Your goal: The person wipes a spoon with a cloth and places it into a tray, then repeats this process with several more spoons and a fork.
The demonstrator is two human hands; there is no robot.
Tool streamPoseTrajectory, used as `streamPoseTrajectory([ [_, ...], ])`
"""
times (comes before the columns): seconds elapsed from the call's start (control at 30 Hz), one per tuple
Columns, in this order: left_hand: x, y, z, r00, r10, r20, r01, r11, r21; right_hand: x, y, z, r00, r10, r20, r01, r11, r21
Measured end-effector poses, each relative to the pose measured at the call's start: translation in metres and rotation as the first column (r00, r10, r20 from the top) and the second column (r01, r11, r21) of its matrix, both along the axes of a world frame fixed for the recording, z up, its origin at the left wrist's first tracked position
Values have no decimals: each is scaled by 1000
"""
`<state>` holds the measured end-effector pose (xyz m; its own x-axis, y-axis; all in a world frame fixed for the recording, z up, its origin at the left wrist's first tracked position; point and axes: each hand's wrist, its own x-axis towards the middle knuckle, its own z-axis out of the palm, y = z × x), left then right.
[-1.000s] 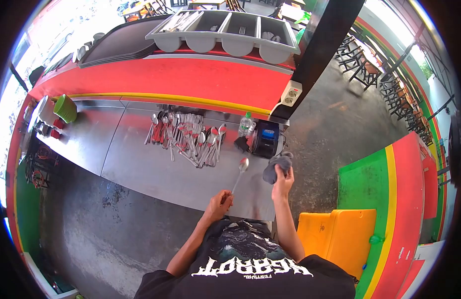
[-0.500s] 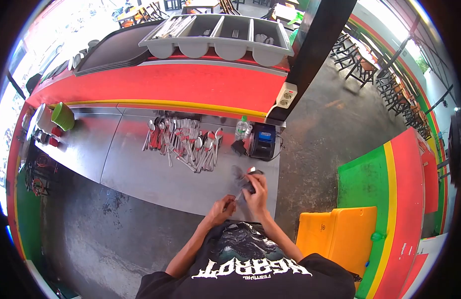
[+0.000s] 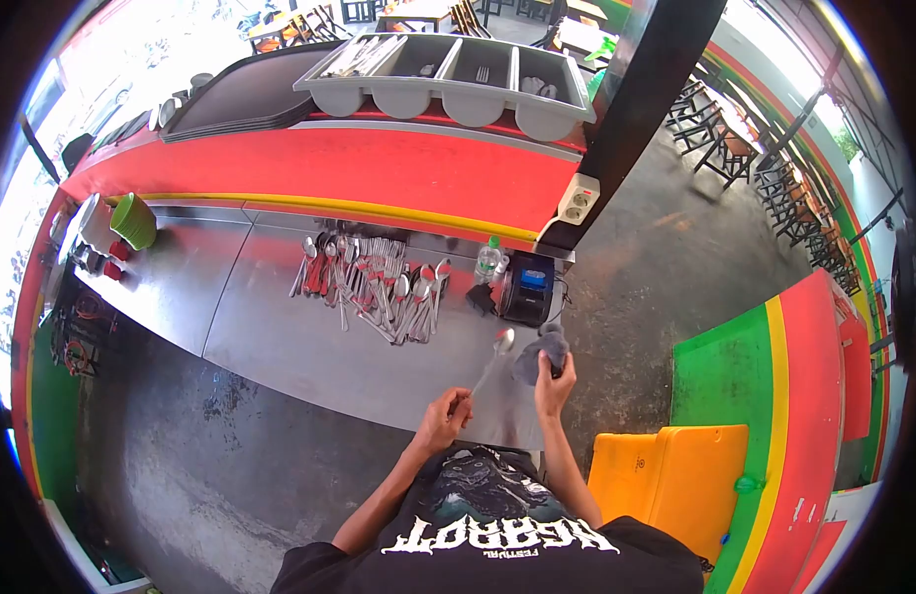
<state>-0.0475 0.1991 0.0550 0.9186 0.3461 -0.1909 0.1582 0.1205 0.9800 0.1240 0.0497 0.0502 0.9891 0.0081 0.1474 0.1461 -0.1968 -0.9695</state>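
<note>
Nearest me, the left hand [image 3: 446,418] is closed narrow around the handle end of a spoon [image 3: 504,343], whose bowl points up and away over the table [image 3: 309,361]; I judge that this grip leaves the bowl and most of the handle exposed. Beside it, apart from the bowl, the right hand [image 3: 554,388] has its fingers gathered on a bunched grey cloth [image 3: 540,358], with soft folds standing out beyond the fingertips, probably so that fabric rather than skin meets metal. Further out, loose cutlery [image 3: 379,287] lies heaped toward the back of the table, mostly spoons and forks, likely placed there to be within reach while leaving working room in front. To its right I see a plastic bottle [image 3: 489,261] and a black machine [image 3: 529,287] near the table's right end, which limit sideways travel for the cloth. The near edge runs just in front of the body, so I read the easiest room as the steel between hands and heap. Behind, the red ledge [image 3: 379,163] rises as a barrier, bearing a divided grey holder [image 3: 448,77] beside the dark post [image 3: 641,114].
</note>
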Motion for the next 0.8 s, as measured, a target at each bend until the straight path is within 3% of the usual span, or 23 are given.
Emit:
streamPoseTrajectory([
  [0.03, 3, -1, 0, 1000, 21, 7, -21, 1000, 4, -11, 0, 5, 999, 42, -32, -41, 999, 26],
  [0.13, 12, -3, 6, 997, 71, 30, -73, 995, 62, -47, 6, 16, 961, 257, 101, -260, 965, 20],
  [0.23, 14, -7, 13, 995, 65, 71, -78, 976, 204, -68, 20, 22, 827, 466, 314, -428, 884, -186],
  [0.33, 11, -5, 8, 997, -5, 76, -15, 965, 260, -67, 22, 16, 799, 529, 286, -483, 848, -218],
  [0.47, -3, -3, 2, 993, -112, 39, 102, 975, 196, -45, 17, 12, 874, 372, 313, -280, 912, -301],
  [0.6, -9, 0, 8, 984, -178, 16, 169, 957, 237, -24, 15, 13, 893, 299, 336, -204, 936, -288],
  [0.7, -13, -1, 8, 990, -139, 16, 135, 976, 169, -6, 10, 0, 921, 154, 358, -56, 961, -271],
  [0.73, -15, -3, 8, 993, -120, 20, 117, 984, 133, 2, 6, -6, 945, 82, 317, 8, 963, -271],
  [0.8, -19, -6, 7, 997, -76, 26, 74, 995, 63, 9, 1, -13, 1000, -27, 5, 27, 999, -23],
])
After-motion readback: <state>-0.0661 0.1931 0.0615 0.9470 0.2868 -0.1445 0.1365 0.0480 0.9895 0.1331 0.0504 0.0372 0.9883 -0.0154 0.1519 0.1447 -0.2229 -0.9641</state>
